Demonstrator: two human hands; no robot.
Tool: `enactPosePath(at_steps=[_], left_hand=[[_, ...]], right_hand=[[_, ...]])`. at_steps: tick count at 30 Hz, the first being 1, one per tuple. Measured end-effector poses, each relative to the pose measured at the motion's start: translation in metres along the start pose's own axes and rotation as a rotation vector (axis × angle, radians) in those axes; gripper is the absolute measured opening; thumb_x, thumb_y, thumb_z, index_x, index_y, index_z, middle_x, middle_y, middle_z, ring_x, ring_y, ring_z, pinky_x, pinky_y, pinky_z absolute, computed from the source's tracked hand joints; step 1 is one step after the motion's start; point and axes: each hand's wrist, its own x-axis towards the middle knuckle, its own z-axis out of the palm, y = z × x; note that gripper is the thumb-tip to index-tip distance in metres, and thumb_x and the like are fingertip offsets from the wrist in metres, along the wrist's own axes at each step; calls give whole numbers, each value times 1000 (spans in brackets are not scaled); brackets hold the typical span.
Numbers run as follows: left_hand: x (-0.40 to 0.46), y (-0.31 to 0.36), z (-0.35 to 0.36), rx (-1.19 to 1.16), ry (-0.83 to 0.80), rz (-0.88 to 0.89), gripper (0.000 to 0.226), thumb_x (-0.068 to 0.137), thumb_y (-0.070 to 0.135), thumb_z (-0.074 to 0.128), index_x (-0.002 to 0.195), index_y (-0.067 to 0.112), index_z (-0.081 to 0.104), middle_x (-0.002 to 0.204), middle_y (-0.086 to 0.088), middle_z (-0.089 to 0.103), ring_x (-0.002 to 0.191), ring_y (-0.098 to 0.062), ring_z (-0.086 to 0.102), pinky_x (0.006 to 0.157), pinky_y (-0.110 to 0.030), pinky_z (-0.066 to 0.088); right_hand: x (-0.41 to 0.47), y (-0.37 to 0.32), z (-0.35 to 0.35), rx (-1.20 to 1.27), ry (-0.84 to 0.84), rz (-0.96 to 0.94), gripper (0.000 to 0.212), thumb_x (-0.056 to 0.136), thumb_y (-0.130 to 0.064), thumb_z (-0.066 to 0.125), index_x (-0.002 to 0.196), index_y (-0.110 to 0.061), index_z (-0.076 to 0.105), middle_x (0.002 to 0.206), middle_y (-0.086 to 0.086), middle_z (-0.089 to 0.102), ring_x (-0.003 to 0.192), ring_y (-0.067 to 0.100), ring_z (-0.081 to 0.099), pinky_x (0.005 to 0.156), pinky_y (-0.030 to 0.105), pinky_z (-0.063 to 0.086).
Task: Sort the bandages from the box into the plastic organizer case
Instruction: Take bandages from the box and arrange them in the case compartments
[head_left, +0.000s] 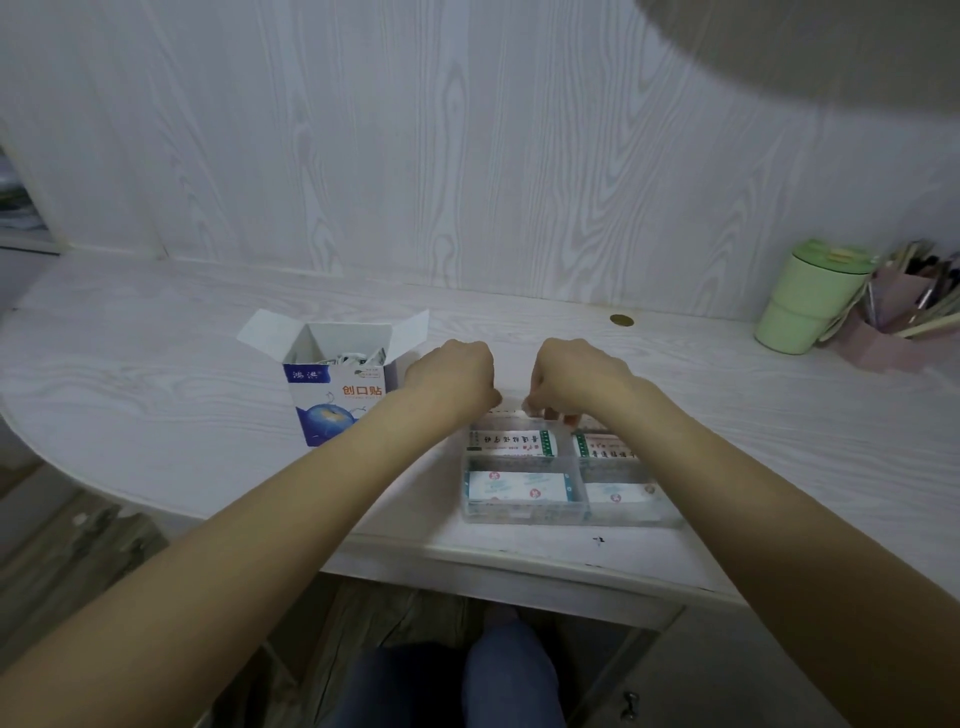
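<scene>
On the white wood-grain surface, at left, an open bandage box stood upright with its flaps spread and a few bandages showing inside. Just right of it, the left hand and the right hand were curled knuckles-up, close together, each seeming to pinch one end of a pale bandage strip stretched between them, its long axis running left to right. The fingertips were hidden, so the grip could not be confirmed. Directly below and nearer the person lay the clear plastic organizer case, its four visible compartments already holding wrapped bandages. Both hands were about equally near its far edge. Far right stood a green cup and a pen holder.
</scene>
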Motion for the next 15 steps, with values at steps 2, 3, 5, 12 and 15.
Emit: enactPosePath(at_steps=[2,3,5,12,15], left_hand=[[-10,1,-6,-45,42,6,21,90,25,57,100,9,67,95,-8,66,85,-26,63,70,-31,51],[-15,1,-10,-74,60,10,22,91,26,57,98,8,68,91,-9,67,83,-26,64,72,-31,53],[-29,-3,-21,-195,92,39,24,91,27,57,93,7,70,85,-7,67,80,-23,64,70,-28,52],[-70,-49,-61,-417,349,29,7,86,28,64,91,25,63,81,10,61,69,1,53,54,-13,39],[-73,-78,-64,-325,335,8,36,84,24,66,118,22,54,108,5,59,91,-12,55,70,-24,45]], right_hand=[[-5,-1,-3,18,9,-3,18,88,-29,65,94,-12,62,85,3,70,79,20,68,76,32,52],[-8,-2,-4,28,23,-1,17,89,-29,63,92,-12,61,80,2,69,74,19,68,72,30,52],[-16,-6,-9,13,81,2,15,91,-27,59,90,-12,60,73,1,63,70,18,66,61,25,46],[-34,-41,-19,127,327,-118,18,90,-22,55,100,-11,64,96,8,66,83,27,64,68,32,48],[-40,-63,-19,239,438,-287,25,92,-17,49,111,-12,65,112,9,64,99,26,59,81,35,49]])
